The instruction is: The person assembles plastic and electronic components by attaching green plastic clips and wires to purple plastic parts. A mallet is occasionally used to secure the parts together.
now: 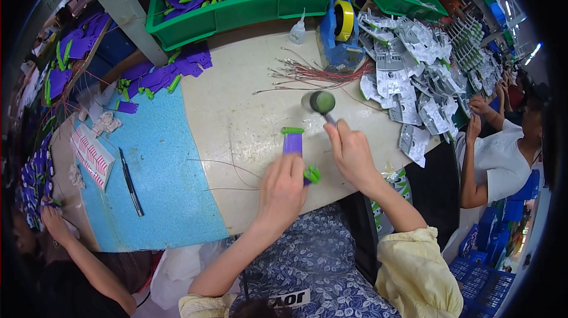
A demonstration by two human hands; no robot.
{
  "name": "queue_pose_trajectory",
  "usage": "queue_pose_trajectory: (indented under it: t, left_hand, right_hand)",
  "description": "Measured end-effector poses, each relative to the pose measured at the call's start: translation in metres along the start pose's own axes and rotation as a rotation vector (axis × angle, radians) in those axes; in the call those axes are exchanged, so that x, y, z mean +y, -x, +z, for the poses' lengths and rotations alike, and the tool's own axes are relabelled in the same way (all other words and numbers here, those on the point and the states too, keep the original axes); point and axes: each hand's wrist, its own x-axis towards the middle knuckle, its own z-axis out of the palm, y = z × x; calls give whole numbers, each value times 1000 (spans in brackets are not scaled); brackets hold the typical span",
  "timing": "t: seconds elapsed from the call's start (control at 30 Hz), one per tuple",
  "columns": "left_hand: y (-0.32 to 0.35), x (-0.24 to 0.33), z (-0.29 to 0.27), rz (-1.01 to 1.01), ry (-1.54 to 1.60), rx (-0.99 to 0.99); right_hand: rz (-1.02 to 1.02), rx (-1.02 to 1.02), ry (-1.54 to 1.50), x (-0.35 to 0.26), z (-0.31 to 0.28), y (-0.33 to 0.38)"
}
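Observation:
My right hand (354, 155) is wrapped round the handle of a small mallet (323, 103), whose round green-black head hangs above the tabletop, slightly blurred. Close by on its left, my left hand (283, 190) presses a purple plastic piece (293, 143) to the table. That piece carries a green bar (292, 131) across its far end. Another green part (312, 174) pokes out at the right of my left fingers. The mallet head is apart from the piece. Part of the purple piece is hidden under my hand.
Red wires (319, 75) lie beyond the mallet, near a blue tape dispenser (340, 37) and a small bottle (298, 32). Grey plastic shells (408, 63) are heaped right. A green bin (248, 7) holds purple parts. A pen (130, 182) lies on a blue mat (160, 188). Co-workers sit both sides.

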Motion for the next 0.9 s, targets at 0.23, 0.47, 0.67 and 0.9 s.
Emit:
queue_pose_trajectory:
  t: [0.23,0.47,0.67,0.9]
  left_hand:
    - [-29,-21,7,-239,204,208]
    - [12,-23,-4,-389,1136,217]
    - [25,-7,-15,-173,953,202]
    - [27,9,-23,-166,1059,313]
  right_hand:
    - [-34,247,178,27,25,-6]
    - [-119,59,-735,-33,4,24]
    - [-342,137,-568,-66,-9,45]
    - [-419,114,-655,-64,-20,48]
